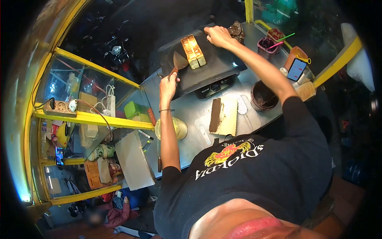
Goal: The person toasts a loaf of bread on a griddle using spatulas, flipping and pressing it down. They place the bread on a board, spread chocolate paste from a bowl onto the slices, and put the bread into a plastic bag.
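Observation:
My left hand (168, 86) is closed round the handle of a scraper with a flat triangular blade (180, 61), held over the dark griddle (215, 73). Just right of the blade lies toasted bread (192, 51), browned on top, with two pale ends side by side facing me. My right hand (218, 36) is closed at the far right of the griddle; what its fingers hold, if anything, I cannot make out. Nearer to me on the counter is a slab of bread (226, 116), with a dark brown crumbly band along its left side, on a white cutting board (205, 128).
A brown pot (264, 96), cups with coloured handles (267, 46) and a phone (297, 69) stand on the right. A crumpled dark bag (236, 32) lies beyond my right hand. On the left are a round tub (172, 128) and a yellow-framed glass case (93, 119).

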`<state>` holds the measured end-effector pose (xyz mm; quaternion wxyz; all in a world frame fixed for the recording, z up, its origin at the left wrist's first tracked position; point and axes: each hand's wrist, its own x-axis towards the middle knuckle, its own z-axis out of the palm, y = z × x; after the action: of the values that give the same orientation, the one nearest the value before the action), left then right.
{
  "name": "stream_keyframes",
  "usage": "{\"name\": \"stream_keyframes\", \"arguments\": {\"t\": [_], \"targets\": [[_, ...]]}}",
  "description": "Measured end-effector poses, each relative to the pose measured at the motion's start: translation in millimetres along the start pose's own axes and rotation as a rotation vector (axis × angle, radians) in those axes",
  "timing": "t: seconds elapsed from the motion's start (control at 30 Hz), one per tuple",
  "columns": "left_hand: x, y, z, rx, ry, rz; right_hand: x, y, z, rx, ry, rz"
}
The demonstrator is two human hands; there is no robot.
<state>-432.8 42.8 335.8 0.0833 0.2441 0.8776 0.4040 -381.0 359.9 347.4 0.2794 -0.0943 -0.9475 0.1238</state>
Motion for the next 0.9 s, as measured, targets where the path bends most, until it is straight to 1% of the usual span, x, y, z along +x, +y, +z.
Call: {"name": "stream_keyframes", "arguments": {"t": [0.07, 0.1, 0.17, 0.2, 0.27, 0.33, 0.4, 0.43, 0.5, 0.53, 0.6, 0.63, 0.67, 0.73, 0.77, 0.8, 0.83, 0.87, 0.9], "targets": [[-8, 6, -3, 0.028, 0.017, -0.061, 31, 12, 23, -0.182, -0.061, -0.116], [-11, 4, -2, 0.021, 0.018, -0.065, 46, 22, 41, -0.185, -0.066, -0.121], [-12, 3, -2, 0.016, 0.051, -0.061, 69, 37, 68, -0.380, -0.152, -0.367], [-11, 1, -2, 0.013, 0.055, -0.057, 74, 30, 63, -0.384, -0.148, -0.370], [-12, -8, -4, -0.046, 0.069, -0.057, 78, 5, 45, -0.560, -0.468, -0.495], [-12, -16, -3, -0.052, 0.052, -0.059, 74, -11, 27, -0.500, -0.571, -0.517], [-11, -20, 0, -0.060, 0.028, -0.060, 56, -24, 12, -0.488, -0.667, -0.582], [-10, -19, 2, -0.056, 0.036, -0.047, 45, -29, 0, -0.485, -0.676, -0.581], [-6, -23, 9, -0.070, 0.056, -0.041, 23, -38, -30, -0.365, -0.641, -0.519], [-4, -27, 13, -0.076, 0.052, -0.043, 19, -34, -37, -0.369, -0.647, -0.518], [-1, -30, 20, -0.063, 0.058, -0.017, 10, -23, -52, -0.104, -0.461, -0.209], [-2, -26, 22, -0.067, 0.057, -0.019, 3, -14, -49, 0.010, -0.308, -0.169], [-2, -21, 23, -0.037, 0.051, -0.008, -2, -9, -42, 0.005, -0.309, -0.171], [-1, -14, 32, -0.006, 0.043, 0.007, -24, -21, -48, 0.328, -0.319, 0.269], [1, -11, 40, 0.010, 0.048, 0.063, -37, -34, -51, 0.440, -0.338, 0.364], [5, -8, 48, 0.026, 0.053, 0.120, -43, -29, -24, 0.420, -0.178, 0.236], [14, -9, 58, 0.090, 0.101, 0.253, -45, -34, -21, 0.347, -0.121, 0.160], [24, -10, 66, 0.092, 0.094, 0.255, -47, -41, -19, 0.276, -0.064, 0.086], [29, -5, 71, 0.017, 0.048, 0.194, -45, -46, -25, 0.205, -0.105, 0.074]]}}
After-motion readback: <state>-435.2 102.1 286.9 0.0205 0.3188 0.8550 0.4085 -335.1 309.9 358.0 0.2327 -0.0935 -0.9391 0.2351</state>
